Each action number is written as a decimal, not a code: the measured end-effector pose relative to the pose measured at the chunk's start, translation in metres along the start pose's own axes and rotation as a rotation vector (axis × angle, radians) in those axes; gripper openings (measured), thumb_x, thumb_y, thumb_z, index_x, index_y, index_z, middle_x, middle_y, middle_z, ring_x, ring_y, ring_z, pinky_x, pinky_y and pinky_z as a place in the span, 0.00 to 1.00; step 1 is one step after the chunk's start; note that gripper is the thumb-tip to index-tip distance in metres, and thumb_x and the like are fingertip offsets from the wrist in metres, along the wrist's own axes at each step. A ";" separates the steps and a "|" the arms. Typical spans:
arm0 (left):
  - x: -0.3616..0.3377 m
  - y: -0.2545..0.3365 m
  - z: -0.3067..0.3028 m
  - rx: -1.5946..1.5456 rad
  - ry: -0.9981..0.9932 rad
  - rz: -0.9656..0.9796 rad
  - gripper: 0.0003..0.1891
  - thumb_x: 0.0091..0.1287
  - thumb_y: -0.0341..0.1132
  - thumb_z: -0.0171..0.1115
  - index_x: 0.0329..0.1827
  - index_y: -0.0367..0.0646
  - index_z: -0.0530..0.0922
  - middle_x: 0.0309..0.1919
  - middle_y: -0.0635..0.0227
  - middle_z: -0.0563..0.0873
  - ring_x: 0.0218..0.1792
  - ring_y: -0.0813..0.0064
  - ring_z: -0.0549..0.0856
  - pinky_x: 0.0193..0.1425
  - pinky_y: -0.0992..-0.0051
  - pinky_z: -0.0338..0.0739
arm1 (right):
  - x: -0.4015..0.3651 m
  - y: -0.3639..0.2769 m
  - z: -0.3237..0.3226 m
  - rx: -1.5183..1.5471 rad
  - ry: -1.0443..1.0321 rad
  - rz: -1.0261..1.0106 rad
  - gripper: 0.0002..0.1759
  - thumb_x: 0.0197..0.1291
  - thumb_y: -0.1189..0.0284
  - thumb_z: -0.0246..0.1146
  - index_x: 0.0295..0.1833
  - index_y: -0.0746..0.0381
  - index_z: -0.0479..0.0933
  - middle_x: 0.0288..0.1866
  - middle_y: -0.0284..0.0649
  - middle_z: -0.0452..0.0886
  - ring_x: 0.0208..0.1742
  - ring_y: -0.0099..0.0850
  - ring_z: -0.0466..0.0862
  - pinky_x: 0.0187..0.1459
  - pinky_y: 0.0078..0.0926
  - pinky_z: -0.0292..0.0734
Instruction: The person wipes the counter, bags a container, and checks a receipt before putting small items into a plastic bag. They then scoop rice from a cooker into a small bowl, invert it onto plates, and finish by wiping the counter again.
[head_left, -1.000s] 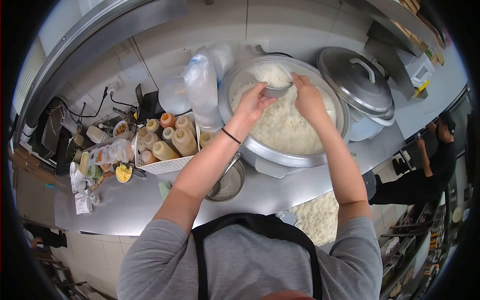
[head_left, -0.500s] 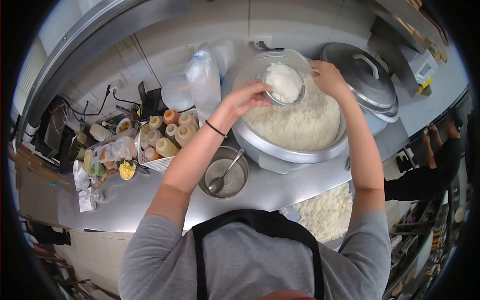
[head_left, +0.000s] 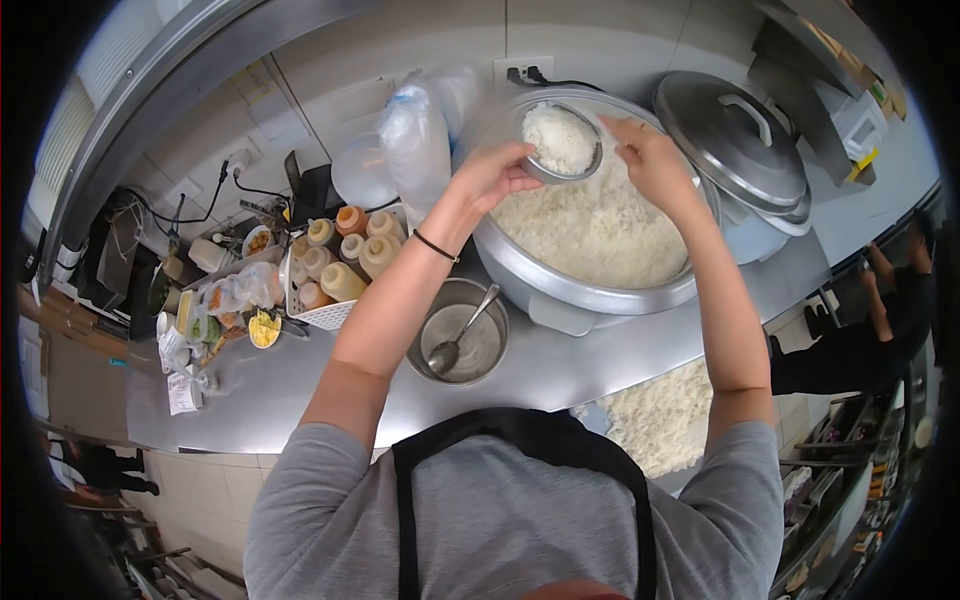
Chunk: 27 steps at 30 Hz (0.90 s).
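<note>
Metal bowl [head_left: 567, 179], upper centre, looks light, stiff, best held rim-side, where left fingers [head_left: 519, 152] grip; right fingers' [head_left: 628, 132] hold can't be told!

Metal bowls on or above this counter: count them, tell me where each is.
2: a rice-filled bowl in the left hand, over the pot; a wider bowl on the counter, holding a spoon. Others may be hidden.
</note>
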<state>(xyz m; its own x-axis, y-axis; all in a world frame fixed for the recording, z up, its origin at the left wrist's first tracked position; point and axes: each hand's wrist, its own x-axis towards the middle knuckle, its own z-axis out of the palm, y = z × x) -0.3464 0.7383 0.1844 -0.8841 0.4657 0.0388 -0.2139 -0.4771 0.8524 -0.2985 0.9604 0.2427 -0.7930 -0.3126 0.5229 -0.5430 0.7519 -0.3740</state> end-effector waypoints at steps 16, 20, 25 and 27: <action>-0.001 -0.014 0.001 -0.041 0.174 0.129 0.12 0.60 0.31 0.58 0.45 0.33 0.73 0.40 0.59 0.79 0.39 0.66 0.81 0.42 0.68 0.78 | -0.011 -0.027 0.046 -0.129 0.087 0.135 0.24 0.50 0.85 0.54 0.56 0.63 0.71 0.46 0.48 0.75 0.46 0.45 0.76 0.47 0.34 0.71; -0.013 -0.009 0.004 0.011 0.183 0.102 0.12 0.60 0.31 0.58 0.44 0.33 0.73 0.41 0.58 0.78 0.40 0.66 0.81 0.41 0.67 0.79 | -0.006 -0.020 0.033 -0.245 0.157 -0.077 0.29 0.48 0.89 0.51 0.56 0.56 0.72 0.48 0.47 0.74 0.48 0.43 0.76 0.50 0.34 0.70; -0.012 -0.006 0.002 -0.046 0.189 0.024 0.14 0.62 0.32 0.56 0.46 0.31 0.72 0.41 0.55 0.78 0.41 0.62 0.81 0.44 0.66 0.79 | -0.003 0.000 0.027 -0.455 0.082 -0.252 0.33 0.44 0.88 0.52 0.58 0.52 0.72 0.54 0.46 0.72 0.49 0.43 0.75 0.47 0.35 0.72; -0.019 -0.003 0.005 -0.088 0.168 0.031 0.14 0.62 0.32 0.56 0.46 0.31 0.71 0.41 0.55 0.78 0.41 0.62 0.81 0.45 0.65 0.79 | 0.003 -0.002 0.003 -0.219 0.041 -0.128 0.28 0.50 0.85 0.52 0.59 0.55 0.71 0.48 0.45 0.76 0.43 0.38 0.78 0.45 0.31 0.74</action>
<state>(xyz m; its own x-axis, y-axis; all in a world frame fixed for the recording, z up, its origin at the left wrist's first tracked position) -0.3272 0.7347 0.1839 -0.9462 0.3223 -0.0299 -0.2147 -0.5557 0.8032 -0.3003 0.9559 0.2428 -0.7077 -0.3929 0.5872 -0.5617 0.8170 -0.1302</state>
